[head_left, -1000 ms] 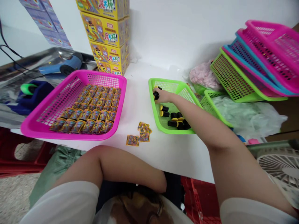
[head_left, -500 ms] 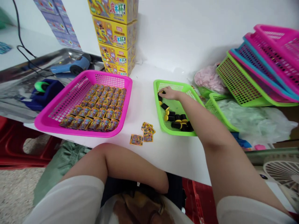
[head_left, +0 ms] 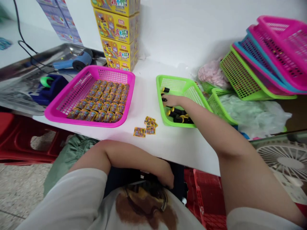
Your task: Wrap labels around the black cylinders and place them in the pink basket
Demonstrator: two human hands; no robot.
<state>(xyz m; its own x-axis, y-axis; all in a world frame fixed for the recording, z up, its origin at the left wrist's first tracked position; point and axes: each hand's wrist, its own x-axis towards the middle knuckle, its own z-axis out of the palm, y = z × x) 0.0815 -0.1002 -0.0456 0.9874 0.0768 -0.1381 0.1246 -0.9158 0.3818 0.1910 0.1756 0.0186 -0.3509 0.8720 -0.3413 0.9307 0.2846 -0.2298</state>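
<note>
My right hand [head_left: 170, 100] reaches into the green basket [head_left: 160, 110], its fingers closed about a small black cylinder [head_left: 164, 99] near the left wall. Just beyond the fingers lies another black cylinder [head_left: 165, 89] with a yellow end. Several more black-and-yellow cylinders [head_left: 177, 111] sit at the basket's near end, partly covered by my forearm. Over my lap rests my left hand [head_left: 166, 175], bent downward, with its fingers hidden. Between the two baskets, several printed yellow labels [head_left: 150, 129] lie loose on the white table [head_left: 144, 102].
A pink basket [head_left: 130, 99] on the left holds rows of labelled cylinders [head_left: 100, 105]. Behind it rise stacked yellow boxes [head_left: 117, 28]. A blue tape dispenser [head_left: 51, 91] stands left. Stacked baskets [head_left: 259, 60], plastic bags [head_left: 254, 110] and a fan [head_left: 285, 159] are right.
My right hand has moved slightly nearer along the green basket's left side, and a black cylinder now lies beyond it. The view has tilted a little; my left hand stays at my lap.
</note>
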